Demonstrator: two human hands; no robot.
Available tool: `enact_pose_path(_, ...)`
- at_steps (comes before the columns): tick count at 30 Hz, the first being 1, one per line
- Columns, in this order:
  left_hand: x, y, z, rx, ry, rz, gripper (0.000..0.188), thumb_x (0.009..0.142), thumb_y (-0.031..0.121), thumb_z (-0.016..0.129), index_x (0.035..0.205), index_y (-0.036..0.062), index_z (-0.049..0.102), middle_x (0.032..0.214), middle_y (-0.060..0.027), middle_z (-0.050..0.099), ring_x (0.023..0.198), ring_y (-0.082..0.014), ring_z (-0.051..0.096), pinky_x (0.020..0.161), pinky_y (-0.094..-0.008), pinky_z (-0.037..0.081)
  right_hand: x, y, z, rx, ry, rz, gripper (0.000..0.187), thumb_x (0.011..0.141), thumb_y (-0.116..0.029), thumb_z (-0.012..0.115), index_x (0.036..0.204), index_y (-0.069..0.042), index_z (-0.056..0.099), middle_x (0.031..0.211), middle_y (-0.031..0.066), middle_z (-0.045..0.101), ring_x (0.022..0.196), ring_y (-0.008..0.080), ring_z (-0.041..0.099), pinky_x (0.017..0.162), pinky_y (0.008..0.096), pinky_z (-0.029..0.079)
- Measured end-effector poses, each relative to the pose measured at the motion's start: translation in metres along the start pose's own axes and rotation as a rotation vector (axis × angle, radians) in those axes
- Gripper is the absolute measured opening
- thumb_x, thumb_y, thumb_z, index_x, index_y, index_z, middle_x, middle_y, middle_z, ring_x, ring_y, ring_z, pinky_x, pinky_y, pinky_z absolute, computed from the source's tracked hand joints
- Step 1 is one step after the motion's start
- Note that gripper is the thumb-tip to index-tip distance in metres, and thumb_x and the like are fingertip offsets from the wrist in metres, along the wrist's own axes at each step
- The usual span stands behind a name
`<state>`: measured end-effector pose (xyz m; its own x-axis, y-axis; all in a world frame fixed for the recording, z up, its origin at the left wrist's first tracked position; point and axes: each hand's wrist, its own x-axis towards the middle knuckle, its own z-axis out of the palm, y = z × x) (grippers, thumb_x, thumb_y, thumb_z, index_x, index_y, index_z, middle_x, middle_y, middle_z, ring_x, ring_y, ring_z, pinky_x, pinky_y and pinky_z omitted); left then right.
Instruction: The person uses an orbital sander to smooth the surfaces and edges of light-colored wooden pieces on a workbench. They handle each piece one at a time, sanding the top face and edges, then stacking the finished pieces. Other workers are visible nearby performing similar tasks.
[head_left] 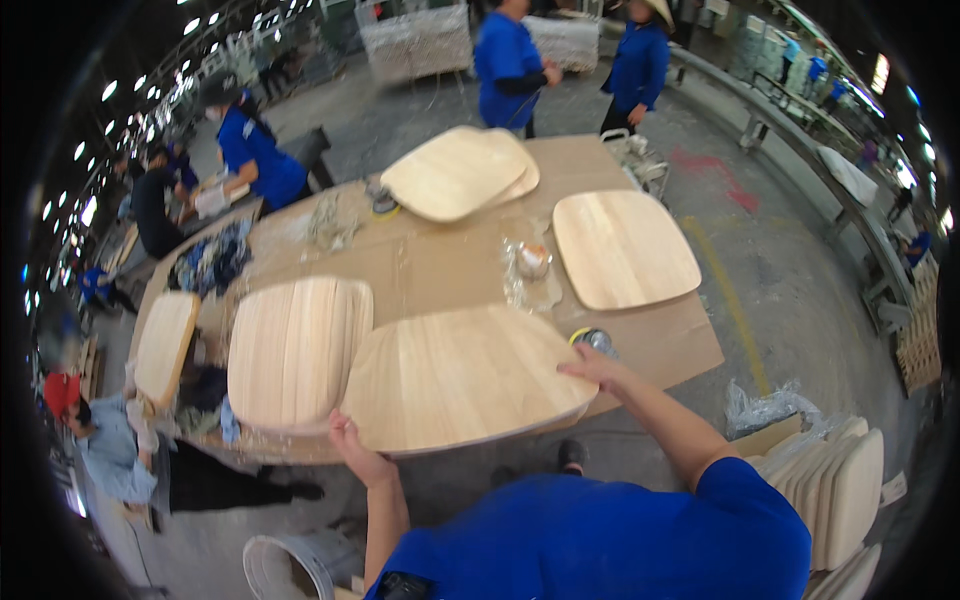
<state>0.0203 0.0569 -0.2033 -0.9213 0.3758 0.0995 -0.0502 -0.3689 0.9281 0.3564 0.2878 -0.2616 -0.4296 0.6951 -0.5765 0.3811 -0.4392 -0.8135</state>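
Observation:
A pale rounded wooden panel is held between my two hands over the near edge of the table. My left hand grips its near left corner, and my right hand is closed on its right end. Left of it lies a stack of similar wooden panels, which the held one partly overlaps in view. Just beyond my right hand sits a small round grey thing with a yellow rim. Another single panel lies at the table's right side.
Cardboard covers the table. More panels lie at its far side, near a crumpled rag and dark cloths. A person in a red cap stands at the left. Stacked panels and a bucket stand near me.

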Motion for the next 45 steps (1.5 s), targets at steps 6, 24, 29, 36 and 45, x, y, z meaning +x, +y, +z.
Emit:
enact_pose_path(6,-0.04,-0.096,-0.093,-0.013,-0.03,-0.768,0.06,0.087,0.001,0.047,0.144,-0.001,0.027,0.14,-0.018,0.042,0.126,-0.0278,0.046,0.104,-0.0383,0.039,0.038,0.077,0.021,-0.091,0.168,-0.232,0.083,0.073,-0.015,0.079,0.14,0.001,0.032,0.125,0.0183,0.055,0.115,0.0271,0.055,0.095,0.0367,0.046)
enact_pose_path(24,-0.148,-0.214,0.044,1.201,-1.372,0.563,0.064,0.086,0.037,0.058,0.143,0.015,0.039,0.155,-0.0126,0.024,0.141,-0.0377,0.022,0.109,-0.0607,0.022,0.063,0.069,-0.047,-0.942,0.543,-0.399,0.07,0.073,-0.019,0.076,0.135,-0.015,0.045,0.134,0.0228,0.041,0.111,0.0429,0.052,0.088,0.0463,0.048)
enact_pose_path(29,-0.107,-0.254,0.111,1.18,-1.371,0.576,0.062,0.089,0.037,0.052,0.144,0.0145,0.037,0.155,-0.0127,0.023,0.141,-0.0379,0.023,0.11,-0.0572,0.024,0.075,0.073,-0.055,-0.936,0.477,-0.38,0.072,0.072,-0.016,0.076,0.136,-0.017,0.044,0.13,0.0227,0.043,0.109,0.0424,0.054,0.089,0.0465,0.048)
enact_pose_path(36,-0.039,-0.282,0.163,1.503,-1.133,0.564,0.067,0.093,0.049,0.043,0.149,0.0156,0.027,0.157,-0.0125,0.016,0.144,-0.0356,0.015,0.115,-0.0516,0.016,0.08,0.077,-0.067,-0.927,0.415,-0.508,0.068,0.07,-0.012,0.077,0.131,-0.017,0.047,0.125,0.0209,0.046,0.104,0.042,0.056,0.083,0.0466,0.051)
enact_pose_path(45,-0.05,-0.315,0.225,1.582,-0.732,0.434,0.069,0.094,0.051,0.041,0.149,0.0119,0.027,0.157,-0.0138,0.017,0.144,-0.039,0.012,0.114,-0.0569,0.012,0.082,0.073,-0.079,-0.964,0.28,-0.488,0.068,0.069,-0.012,0.077,0.131,-0.018,0.049,0.123,0.021,0.046,0.101,0.0419,0.058,0.081,0.0458,0.051)
